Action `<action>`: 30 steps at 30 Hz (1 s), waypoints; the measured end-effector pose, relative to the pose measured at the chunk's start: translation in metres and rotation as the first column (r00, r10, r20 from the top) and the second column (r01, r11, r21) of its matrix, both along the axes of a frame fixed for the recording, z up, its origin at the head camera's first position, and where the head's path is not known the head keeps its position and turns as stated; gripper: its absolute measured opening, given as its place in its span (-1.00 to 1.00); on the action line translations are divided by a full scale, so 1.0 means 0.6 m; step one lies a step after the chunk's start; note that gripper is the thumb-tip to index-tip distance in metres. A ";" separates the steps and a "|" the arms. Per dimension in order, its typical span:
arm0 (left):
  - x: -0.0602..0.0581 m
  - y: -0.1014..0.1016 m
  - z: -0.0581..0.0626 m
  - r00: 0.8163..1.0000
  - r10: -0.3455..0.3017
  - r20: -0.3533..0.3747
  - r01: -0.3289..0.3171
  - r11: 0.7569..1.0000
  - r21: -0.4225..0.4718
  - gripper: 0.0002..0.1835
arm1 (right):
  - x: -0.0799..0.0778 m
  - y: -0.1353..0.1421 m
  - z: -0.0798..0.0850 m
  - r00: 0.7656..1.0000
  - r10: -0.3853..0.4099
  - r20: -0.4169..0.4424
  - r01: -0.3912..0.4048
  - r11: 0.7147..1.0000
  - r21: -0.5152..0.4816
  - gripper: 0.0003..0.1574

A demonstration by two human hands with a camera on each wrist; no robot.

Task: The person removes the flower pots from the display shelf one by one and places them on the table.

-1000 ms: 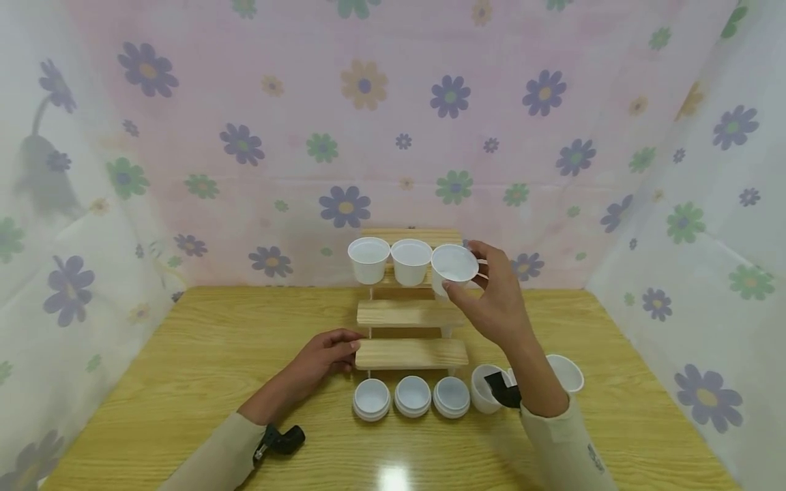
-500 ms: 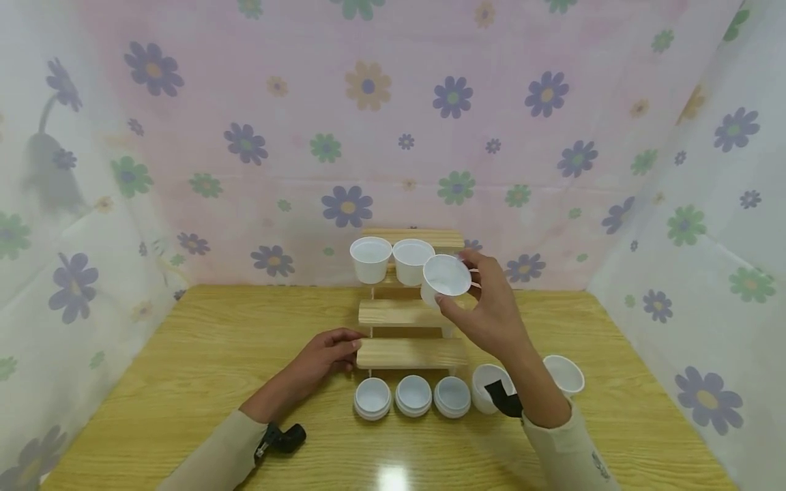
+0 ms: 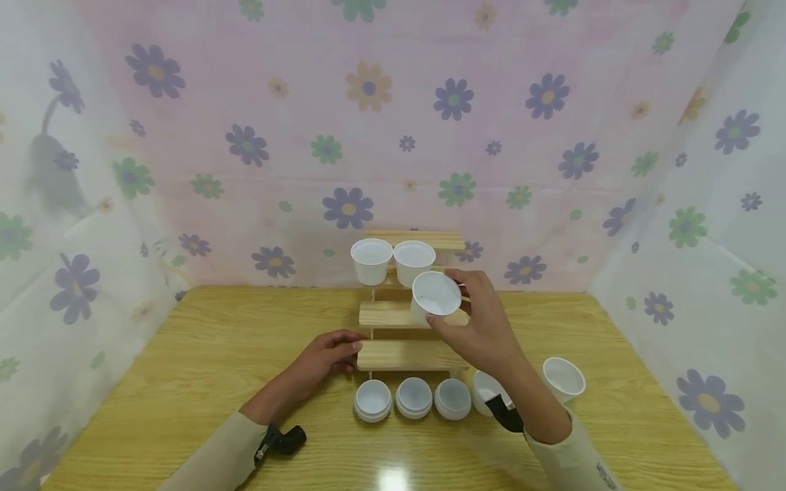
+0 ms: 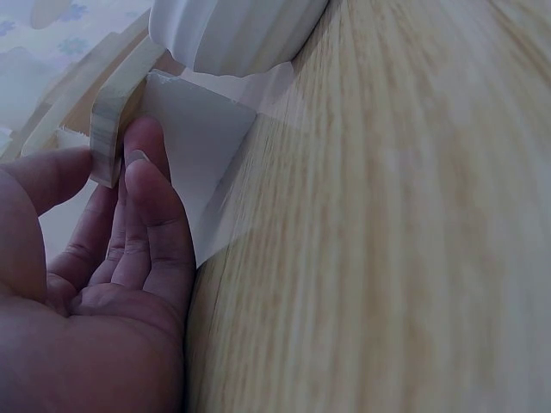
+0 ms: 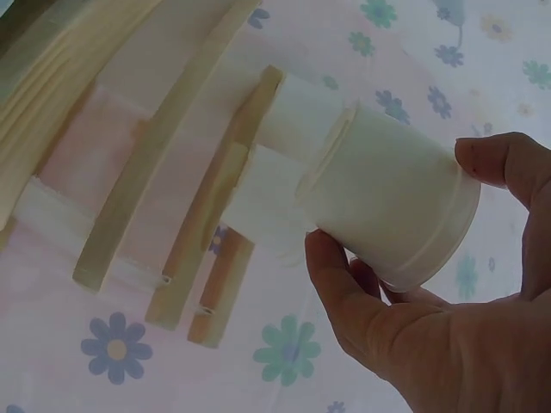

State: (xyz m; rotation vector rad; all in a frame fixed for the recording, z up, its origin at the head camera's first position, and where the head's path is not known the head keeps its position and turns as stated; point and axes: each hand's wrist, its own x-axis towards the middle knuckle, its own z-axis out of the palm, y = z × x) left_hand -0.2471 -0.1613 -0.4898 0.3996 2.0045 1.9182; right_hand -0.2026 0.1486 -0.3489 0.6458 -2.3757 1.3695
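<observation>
My right hand (image 3: 482, 326) holds a white plastic cup (image 3: 434, 296) by its sides, thumb on one side and fingers on the other. The cup is tilted with its mouth toward the head camera, in front of the upper steps of a tiered wooden display stand (image 3: 413, 355). In the right wrist view, the smooth side of the cup (image 5: 396, 194) shows, apart from the stand's boards. My left hand (image 3: 324, 356) grips the left end of the stand's lowest board (image 4: 106, 138), thumb on one face and fingertips on the other. Two white cups (image 3: 371, 262) stand side by side on an upper step.
In front of the stand, several small round white pots (image 3: 372, 401) form a row on the wood-grain table (image 3: 245, 327). One white cup (image 3: 487, 390) is partly behind my right wrist, and another white cup (image 3: 563, 378) stands farther right. A flowered cloth (image 3: 393, 102) closes the back.
My right hand has brought its cup down and left from the upper step, to the right of the two cups, and tipped it toward me. My left hand stays on the stand.
</observation>
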 end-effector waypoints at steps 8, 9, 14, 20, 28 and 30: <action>-0.009 0.007 0.001 1.000 0.006 -0.018 -0.006 1.000 0.000 -0.52 | 0.008 -0.004 0.001 0.999 0.043 -0.026 -0.043 0.999 0.021 -0.13; -0.009 0.007 0.001 1.000 0.008 -0.017 -0.008 1.000 -0.001 -0.53 | 0.009 -0.005 0.000 0.999 0.046 -0.024 -0.046 0.999 0.024 -0.13; -0.004 0.003 -0.004 1.000 0.021 0.011 -0.021 1.000 0.000 -0.57 | 0.022 -0.016 -0.010 0.998 0.065 -0.004 -0.065 0.997 0.038 -0.11; 0.003 -0.003 -0.009 1.000 0.019 0.014 -0.019 1.000 -0.003 -0.56 | 0.033 -0.030 -0.023 0.995 0.102 0.004 -0.102 0.994 0.027 -0.12; 0.000 -0.005 -0.010 1.000 0.013 0.007 -0.013 1.000 -0.009 -0.55 | 0.043 -0.038 -0.029 0.990 0.138 0.013 -0.139 0.989 0.051 -0.09; -0.003 -0.002 -0.011 1.000 0.012 0.004 -0.012 1.000 -0.005 -0.55 | 0.044 -0.037 -0.029 0.991 0.136 0.010 -0.137 0.988 0.068 -0.08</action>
